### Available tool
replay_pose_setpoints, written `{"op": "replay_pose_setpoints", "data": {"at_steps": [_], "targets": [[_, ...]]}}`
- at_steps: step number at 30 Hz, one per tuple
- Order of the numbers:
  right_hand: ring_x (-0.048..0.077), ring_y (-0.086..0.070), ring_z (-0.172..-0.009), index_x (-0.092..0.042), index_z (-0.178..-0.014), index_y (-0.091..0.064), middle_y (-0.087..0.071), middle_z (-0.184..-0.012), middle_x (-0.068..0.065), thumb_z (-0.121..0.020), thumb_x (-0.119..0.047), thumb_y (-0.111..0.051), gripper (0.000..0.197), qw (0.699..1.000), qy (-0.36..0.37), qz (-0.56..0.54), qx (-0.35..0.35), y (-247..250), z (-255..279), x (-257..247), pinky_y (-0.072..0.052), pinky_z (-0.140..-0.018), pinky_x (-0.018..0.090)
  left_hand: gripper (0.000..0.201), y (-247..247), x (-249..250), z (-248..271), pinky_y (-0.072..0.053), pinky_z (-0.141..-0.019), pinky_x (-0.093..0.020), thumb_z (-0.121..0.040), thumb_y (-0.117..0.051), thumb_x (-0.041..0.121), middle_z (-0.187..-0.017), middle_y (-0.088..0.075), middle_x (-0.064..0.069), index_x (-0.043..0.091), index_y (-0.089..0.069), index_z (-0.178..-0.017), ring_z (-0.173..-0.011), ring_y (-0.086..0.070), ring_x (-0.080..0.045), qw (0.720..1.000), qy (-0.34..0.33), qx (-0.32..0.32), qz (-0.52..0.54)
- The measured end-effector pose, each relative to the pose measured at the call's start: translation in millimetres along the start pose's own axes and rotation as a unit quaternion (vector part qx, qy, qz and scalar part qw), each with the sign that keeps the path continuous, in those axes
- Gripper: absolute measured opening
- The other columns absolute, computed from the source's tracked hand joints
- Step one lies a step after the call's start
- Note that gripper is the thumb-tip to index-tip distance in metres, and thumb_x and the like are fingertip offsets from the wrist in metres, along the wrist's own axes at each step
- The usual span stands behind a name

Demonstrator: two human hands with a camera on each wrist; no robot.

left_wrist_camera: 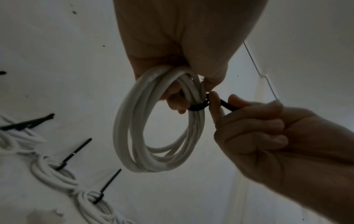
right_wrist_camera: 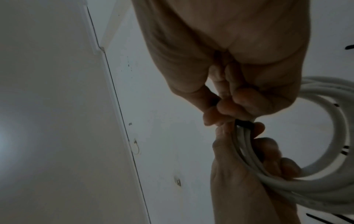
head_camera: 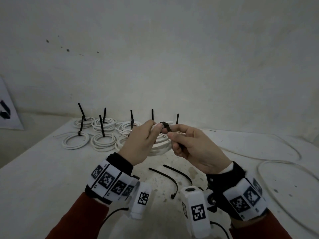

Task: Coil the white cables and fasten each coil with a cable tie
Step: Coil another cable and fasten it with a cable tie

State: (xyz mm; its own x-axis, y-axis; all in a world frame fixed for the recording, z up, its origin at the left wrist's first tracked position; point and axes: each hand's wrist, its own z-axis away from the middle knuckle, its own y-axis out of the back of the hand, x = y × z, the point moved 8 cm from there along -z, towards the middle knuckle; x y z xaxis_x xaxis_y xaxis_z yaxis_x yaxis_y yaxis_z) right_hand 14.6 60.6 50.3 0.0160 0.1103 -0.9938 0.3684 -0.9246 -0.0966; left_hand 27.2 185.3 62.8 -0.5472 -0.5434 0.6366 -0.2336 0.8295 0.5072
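Observation:
Over the middle of the table, my left hand (head_camera: 155, 130) grips a coil of white cable (head_camera: 160, 147) at its top, and the loops hang below it. A black cable tie (head_camera: 166, 126) is wrapped around the bundle beside my left thumb. My right hand (head_camera: 171, 133) pinches the tie's tail between thumb and curled fingers. In the left wrist view the tie band (left_wrist_camera: 197, 106) circles the coil (left_wrist_camera: 134, 128) and its tail runs into the right hand (left_wrist_camera: 268, 136). The right wrist view shows the tie (right_wrist_camera: 244, 123) against the strands of the coil (right_wrist_camera: 325, 181).
Several tied coils (head_camera: 103, 125) with upright black tie tails lie in rows at the back of the white table (head_camera: 51, 169). Two loose black ties (head_camera: 165, 176) lie in front of my wrists. A loose white cable (head_camera: 276, 163) sprawls on the right. A wall stands close behind.

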Motion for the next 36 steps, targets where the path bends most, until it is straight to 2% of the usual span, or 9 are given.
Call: {"op": "replay_pose_setpoints", "data": {"at_steps": [2,5,9,11,14,18,21,31,36], "targets": [[0.007,-0.043,-0.046,-0.006,-0.121,-0.062,-0.048,-0.052,-0.001,-0.095,-0.003,-0.052,0.027,0.999,0.011,0.035,-0.034,-6,2,-1,-0.037,-0.048,0.018,0.03,2,-4,-1,-0.036,-0.057,-0.025,-0.098,-0.035,0.039,-0.062,-0.046,0.005,0.022,-0.048,-0.076,-0.054,-0.042,-0.006,0.999,0.01,-0.005,0.043],[0.011,-0.051,-0.05,-0.015,-0.121,-0.063,-0.054,-0.054,0.002,-0.096,-0.007,-0.053,0.028,0.994,0.026,0.094,-0.051,-9,6,-5,-0.045,-0.055,0.023,0.025,9,1,-2,-0.033,-0.058,-0.016,-0.1,-0.033,0.033,-0.067,-0.045,0.011,0.019,-0.05,-0.087,-0.06,-0.045,-0.003,0.999,-0.03,0.006,0.013],[0.019,-0.069,-0.084,-0.013,-0.107,-0.068,-0.074,-0.09,0.007,-0.1,-0.029,-0.046,0.028,0.993,-0.011,0.113,-0.022,-5,5,-3,-0.048,-0.077,0.027,0.031,7,15,0,-0.034,-0.072,-0.019,-0.098,-0.031,0.032,-0.089,-0.051,0.007,0.01,-0.053,-0.101,-0.079,-0.046,-0.009,0.99,-0.108,0.034,-0.084],[0.02,-0.069,-0.084,-0.007,-0.102,-0.069,-0.074,-0.093,0.008,-0.101,-0.032,-0.042,0.036,0.998,-0.03,0.06,-0.012,-3,2,0,-0.05,-0.074,0.026,0.034,0,21,4,-0.033,-0.076,-0.026,-0.098,-0.029,0.032,-0.094,-0.046,0.009,0.01,-0.055,-0.104,-0.084,-0.045,-0.013,0.978,-0.141,0.042,-0.147],[0.019,-0.062,-0.069,0.0,-0.099,-0.066,-0.068,-0.082,0.009,-0.102,-0.025,-0.039,0.036,0.999,-0.039,0.007,-0.005,-2,0,4,-0.052,-0.07,0.026,0.035,-5,27,8,-0.025,-0.078,-0.024,-0.097,-0.028,0.032,-0.093,-0.049,0.005,0.013,-0.056,-0.107,-0.085,-0.041,-0.012,0.96,-0.163,0.051,-0.224],[0.007,-0.032,-0.046,0.0,-0.102,-0.06,-0.039,-0.054,-0.006,-0.103,-0.025,-0.037,0.033,0.998,-0.062,-0.031,-0.003,-1,-3,11,-0.031,-0.05,0.019,0.028,-3,29,10,-0.018,-0.082,-0.029,-0.097,-0.03,0.031,-0.094,-0.05,0.011,0.023,-0.053,-0.112,-0.088,-0.042,-0.009,0.938,-0.173,0.061,-0.293],[0.004,-0.024,-0.04,-0.001,-0.094,-0.059,-0.029,-0.046,-0.009,-0.103,-0.026,-0.039,0.033,0.996,-0.069,-0.063,0.01,-2,-5,14,-0.024,-0.043,0.017,0.027,-2,28,10,-0.018,-0.08,-0.032,-0.096,-0.032,0.032,-0.095,-0.052,0.013,0.026,-0.052,-0.113,-0.089,-0.044,-0.008,0.935,-0.181,0.06,-0.298],[0.004,-0.016,-0.038,-0.013,-0.082,-0.058,-0.019,-0.046,-0.009,-0.101,-0.031,-0.044,0.03,0.99,-0.076,-0.101,0.056,-1,-7,25,-0.013,-0.037,0.016,0.031,1,28,11,-0.018,-0.083,-0.031,-0.092,-0.039,0.032,-0.104,-0.059,0.015,0.026,-0.059,-0.115,-0.1,-0.044,-0.008,0.913,-0.214,0.083,-0.337],[0.006,-0.022,-0.04,-0.01,-0.092,-0.065,-0.025,-0.047,-0.007,-0.1,-0.038,-0.043,0.037,0.996,-0.069,-0.045,0.043,1,-14,28,-0.023,-0.039,0.016,0.026,-3,13,6,-0.021,-0.088,-0.031,-0.093,-0.039,0.032,-0.099,-0.057,0.013,0.026,-0.055,-0.112,-0.095,-0.045,-0.008,0.92,-0.186,0.082,-0.334]]}}
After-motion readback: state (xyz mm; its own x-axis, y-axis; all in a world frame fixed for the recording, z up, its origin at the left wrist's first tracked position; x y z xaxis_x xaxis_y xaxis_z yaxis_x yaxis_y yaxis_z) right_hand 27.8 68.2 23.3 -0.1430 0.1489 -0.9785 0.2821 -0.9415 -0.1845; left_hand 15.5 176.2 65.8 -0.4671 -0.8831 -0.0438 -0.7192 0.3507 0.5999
